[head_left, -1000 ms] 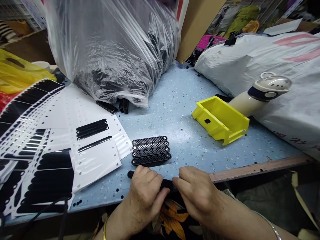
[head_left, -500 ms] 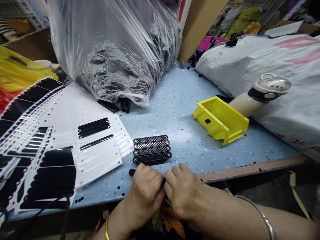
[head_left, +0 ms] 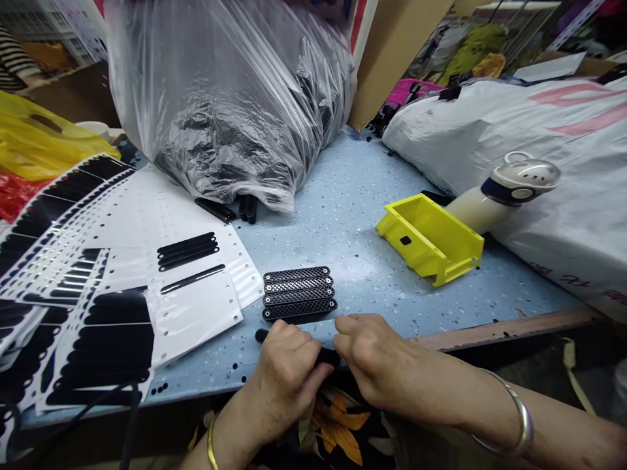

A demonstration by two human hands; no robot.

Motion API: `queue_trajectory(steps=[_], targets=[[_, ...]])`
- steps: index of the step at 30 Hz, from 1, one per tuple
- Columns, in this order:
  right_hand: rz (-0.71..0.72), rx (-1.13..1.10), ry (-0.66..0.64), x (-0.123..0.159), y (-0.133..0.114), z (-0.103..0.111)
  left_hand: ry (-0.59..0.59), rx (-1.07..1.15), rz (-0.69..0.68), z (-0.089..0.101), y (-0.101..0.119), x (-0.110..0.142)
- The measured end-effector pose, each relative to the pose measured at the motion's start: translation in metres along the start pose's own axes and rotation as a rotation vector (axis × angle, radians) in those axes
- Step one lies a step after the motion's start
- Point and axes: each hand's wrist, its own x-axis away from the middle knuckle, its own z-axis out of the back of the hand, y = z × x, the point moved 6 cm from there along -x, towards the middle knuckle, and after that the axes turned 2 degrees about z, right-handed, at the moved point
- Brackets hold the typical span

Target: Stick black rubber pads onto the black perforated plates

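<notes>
The left hand [head_left: 287, 369] curls around a black plastic lattice strip [head_left: 327, 356] at the near edge of the counter [head_left: 372, 287], one end showing; the right hand [head_left: 372, 352], fingers together, meets its other end, grip hidden, just below four matching strips [head_left: 298, 294].

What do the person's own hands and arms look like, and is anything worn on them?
Both arms are bare, with no sleeves or gloves in view. The left hand has a thin gold bangle at the wrist, and the right hand has a silver bangle on that arm.
</notes>
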Motion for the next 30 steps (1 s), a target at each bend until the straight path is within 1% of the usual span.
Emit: queue_trajectory(steps=[3,7,9,10,12,14,16,18,20,23,25,27,30], targets=[[0.101,0.182,-0.081,-0.004,-0.017,0.003,0.01,-0.013,-0.001,0.0,0.001,-0.001],[0.288,0.433,-0.165,-0.01,-0.038,-0.003,0.074,-0.008,-0.02,0.002,0.002,-0.002],[0.326,0.46,-0.191,-0.014,-0.041,-0.004,0.096,-0.001,-0.03,0.003,0.002,-0.002],[0.313,0.421,-0.2,-0.016,-0.039,-0.004,0.09,0.003,-0.028,0.003,0.002,-0.002],[0.199,0.267,-0.204,-0.018,-0.027,-0.003,0.048,0.004,-0.012,0.001,0.0,-0.001],[0.027,0.103,-0.167,-0.017,-0.009,-0.002,0.009,-0.007,0.002,0.0,-0.001,0.0],[-0.101,0.002,-0.115,-0.011,0.008,-0.004,-0.004,-0.018,0.004,0.0,-0.001,0.001],[-0.165,-0.066,-0.067,-0.007,0.018,-0.006,-0.003,-0.016,0.004,0.0,-0.002,0.002],[-0.229,-0.156,-0.054,-0.006,0.025,-0.01,-0.012,-0.006,0.011,-0.001,-0.003,0.002],[-0.377,-0.372,-0.111,-0.007,0.034,-0.021,-0.018,-0.001,0.014,-0.001,-0.003,0.002],[-0.449,-0.511,-0.147,-0.008,0.036,-0.029,-0.017,-0.007,0.011,-0.001,-0.003,0.001],[-0.485,-0.601,-0.126,-0.008,0.037,-0.032,-0.021,-0.016,0.009,-0.001,-0.004,0.001],[-0.505,-0.651,-0.07,-0.004,0.038,-0.034,-0.014,-0.021,0.005,-0.002,-0.005,0.001]])
